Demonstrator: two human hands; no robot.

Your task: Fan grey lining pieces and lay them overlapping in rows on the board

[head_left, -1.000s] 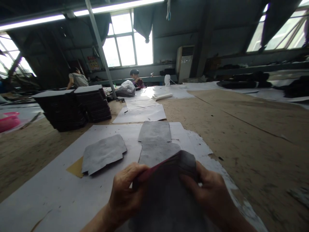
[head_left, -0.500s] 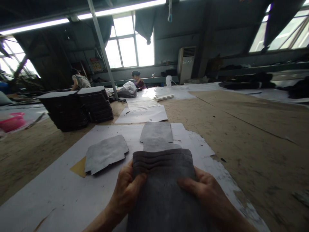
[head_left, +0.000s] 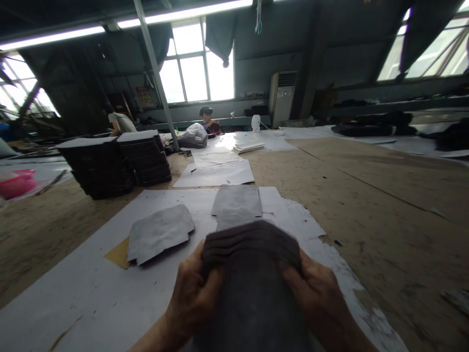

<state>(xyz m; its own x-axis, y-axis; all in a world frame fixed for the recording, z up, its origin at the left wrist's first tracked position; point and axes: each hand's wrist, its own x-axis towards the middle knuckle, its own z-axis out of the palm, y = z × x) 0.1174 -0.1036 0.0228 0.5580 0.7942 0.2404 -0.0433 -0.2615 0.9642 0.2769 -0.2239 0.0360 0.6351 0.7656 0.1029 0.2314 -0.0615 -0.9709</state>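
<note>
We held a dark grey layered stack [head_left: 252,298] at the lower centre of the frame. Our left hand [head_left: 192,288] clasped its left edge and our right hand [head_left: 315,291] clasped its right edge, with each thumb on the near face; we could not see most of the fingers behind it. The upper edge bowed upward at the middle, and the layers showed there as stepped bands.

Beyond the stack, at frame centre, we had a grey panel [head_left: 237,200], its near end partly hidden by the stack. Left of centre, a notched grey piece [head_left: 161,232] overlapped a yellow piece [head_left: 119,253]. All 3 lay on a white sheet [head_left: 91,283] spread over the brown tabletop [head_left: 366,195].

At the left of the frame we had 2 dark piles [head_left: 144,159] side by side and a pink basin [head_left: 17,185] near the frame edge.
</note>
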